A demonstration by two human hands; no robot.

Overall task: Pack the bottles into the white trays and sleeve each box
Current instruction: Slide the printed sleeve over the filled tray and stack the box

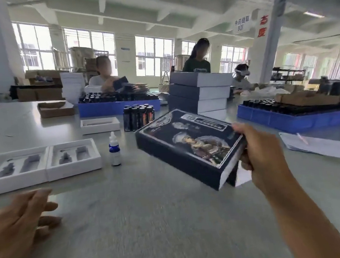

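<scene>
Left hand (pixel 16 225) is seen low at the left edge, fingers loosely extended above the grey table (pixel 155 227); nothing is held in it. Contact with the table cannot be told.

Just beyond it, two white trays are noted side by side and touching: left tray (pixel 11 169) and right tray (pixel 73 159), each with two shaped recesses, no bottles seated. A third white tray (pixel 99 125) lies further back, apart from the pair.

A dropper bottle (pixel 114 149), white cap over blue body, stands upright just right of the right tray, not touching it.

Behind it, a cluster of dark bottles (pixel 139 117) stands upright on the table. Further back, a blue crate (pixel 117 107) filled with dark bottles is recorded.

At centre, a sleeved box (pixel 188 146), dark with printed artwork, is held tilted above the table. It is gripped at its right end by the right hand (pixel 260 154), thumb on the top face, fingers curled beneath.

Behind the box, a stack of sleeved boxes (pixel 199 93) stands on the table.

At right, a second blue crate (pixel 292 118) of dark bottles and white paper sheets (pixel 325 146) are noted. Three persons are seen at the far side of the table.
</scene>
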